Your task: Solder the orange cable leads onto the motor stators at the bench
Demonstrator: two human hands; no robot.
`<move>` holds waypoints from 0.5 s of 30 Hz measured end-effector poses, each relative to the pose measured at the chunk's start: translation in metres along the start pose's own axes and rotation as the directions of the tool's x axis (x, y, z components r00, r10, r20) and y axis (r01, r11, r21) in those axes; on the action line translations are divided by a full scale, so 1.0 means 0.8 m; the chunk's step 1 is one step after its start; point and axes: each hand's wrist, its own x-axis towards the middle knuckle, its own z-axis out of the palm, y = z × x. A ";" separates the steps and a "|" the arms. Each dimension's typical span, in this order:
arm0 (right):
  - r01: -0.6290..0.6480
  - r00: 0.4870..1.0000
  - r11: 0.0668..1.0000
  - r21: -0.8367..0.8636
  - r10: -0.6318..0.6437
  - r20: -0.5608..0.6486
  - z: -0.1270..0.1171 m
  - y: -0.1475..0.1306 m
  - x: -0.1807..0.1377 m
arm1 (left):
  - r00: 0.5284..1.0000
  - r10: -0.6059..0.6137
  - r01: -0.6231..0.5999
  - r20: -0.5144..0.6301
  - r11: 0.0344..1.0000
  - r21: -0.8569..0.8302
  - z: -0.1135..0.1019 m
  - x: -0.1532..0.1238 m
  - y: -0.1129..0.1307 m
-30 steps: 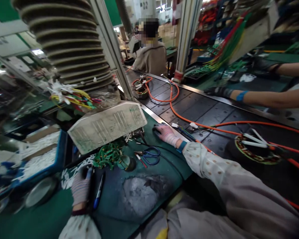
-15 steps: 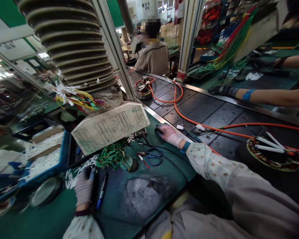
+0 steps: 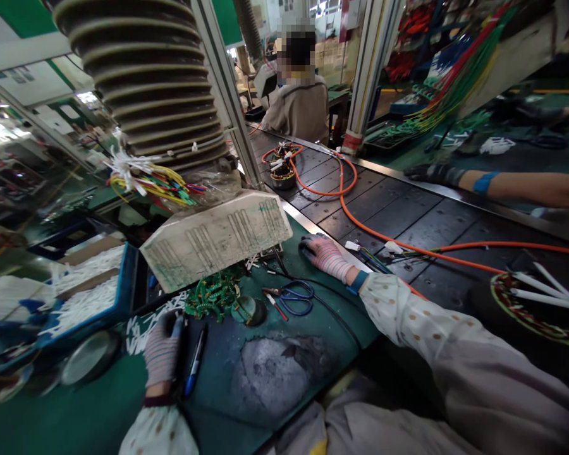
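Note:
My left hand (image 3: pixel 162 349), in a striped knit glove with dark fingertips, rests on the green worktop beside scattered white tubes (image 3: pixel 145 328). Just right of it lies a blue-capped marker pen (image 3: pixel 196 361). My right hand (image 3: pixel 326 255), gloved the same way, lies over the metal edge (image 3: pixel 303 218) between worktop and conveyor, fingers stretched forward. Neither hand visibly holds anything, though my left fingertips are partly dark and blurred. Between the hands are a heap of green looped pieces (image 3: pixel 213 296), a small round tin (image 3: pixel 246 310) and blue-handled scissors (image 3: pixel 298 298).
On the conveyor (image 3: pixel 384 212) sit a near wound motor stator (image 3: pixel 531 309), a farther one (image 3: pixel 282 174) and an orange cable (image 3: pixel 360 221). A blue bin (image 3: pixel 123 297) of white tubes stands left. A co-worker's gloved hand (image 3: pixel 434 174) rests at the far edge.
The view has shifted slightly, moving most things rightward in the picture. Both my hands stay where they rest. The co-worker's farther arm has drawn away to the right.

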 end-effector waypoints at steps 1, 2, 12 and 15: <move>-0.001 1.000 1.000 -0.004 0.001 0.003 0.000 0.000 0.000 | 1.000 -0.006 0.006 0.002 1.000 0.000 0.000 0.000 0.000; -0.001 1.000 1.000 -0.009 0.001 0.005 0.000 0.000 0.000 | 1.000 -0.014 0.014 0.003 1.000 0.001 0.000 0.000 0.000; -0.008 1.000 0.999 -0.048 0.008 0.000 0.005 0.003 0.001 | 1.000 -0.022 0.022 0.008 1.000 0.015 0.000 0.000 0.001; -0.002 1.000 0.999 -0.047 0.002 -0.008 0.007 0.005 0.002 | 1.000 -0.026 0.026 0.007 1.000 0.018 0.000 0.000 0.002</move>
